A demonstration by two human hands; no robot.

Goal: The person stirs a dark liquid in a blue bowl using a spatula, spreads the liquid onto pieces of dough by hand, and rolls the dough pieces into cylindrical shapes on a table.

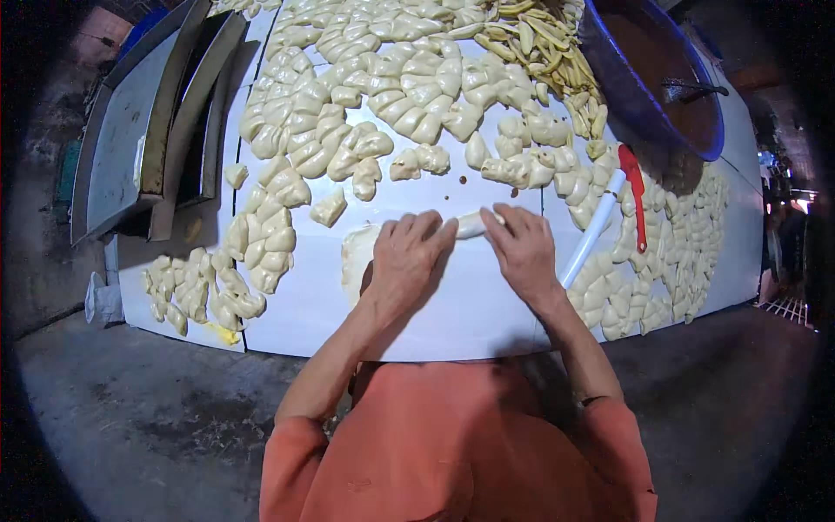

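On the white tabletop right in front of me, a pale piece of dough (470, 225) is stretched thin and partly rolled up. My left hand (409, 259) has curled fingers pressed on it, and a flattened part spreads out to the left of that hand. With thumb and fingers closed, my right hand (524, 252) grips the rolled right end. The stretch under my fingers is hidden. Just beyond my left hand sits a small loose dough lump (329, 208).
Many oiled dough pieces (413, 83) cover the far table and both sides. Yellow strips (544, 43) lie at the back, beside a blue basin (715, 130) of brown contents. A white rod (596, 226) and a red tool (633, 196) lie right. Metal trays (122, 130) stand left.
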